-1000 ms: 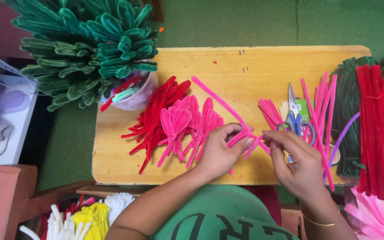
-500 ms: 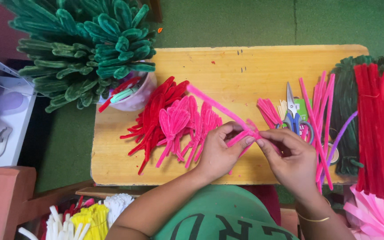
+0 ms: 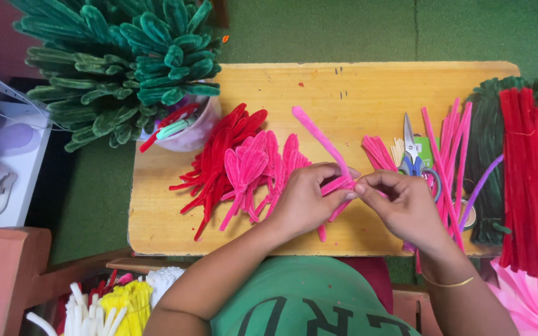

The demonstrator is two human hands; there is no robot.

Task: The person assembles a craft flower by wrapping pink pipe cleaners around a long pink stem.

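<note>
Pinching a pink pipe cleaner [image 3: 322, 138] between both hands, we hold it just above the front middle of the wooden bench [image 3: 356, 87]; its long end slants up and left from our fingers, and a short pink end pokes out below the left hand. Left hand [image 3: 306, 200] curled, thumb and fingertips pressed onto the cleaner at its folded part. Right hand [image 3: 406, 204] pinches the same spot from the other side, fingertips touching the left ones.

Just left of the left hand lies a pile of pink folded petal shapes [image 3: 253, 168], overlapping a heap of red petal shapes [image 3: 219, 149]. Right of our hands: short pink pieces [image 3: 378, 152], scissors [image 3: 413, 155] with blue handles, then long pink stems [image 3: 453, 143] and a purple stem [image 3: 484, 180]. At the bench's right edge sits a dark green bundle [image 3: 487, 124] with a red bundle [image 3: 524, 180] on top. Back left corner has a small pot [image 3: 194, 132] under a big green fuzzy plant shape [image 3: 113, 62]. White and yellow stems [image 3: 110, 305] stick up near our left elbow, below the bench.
</note>
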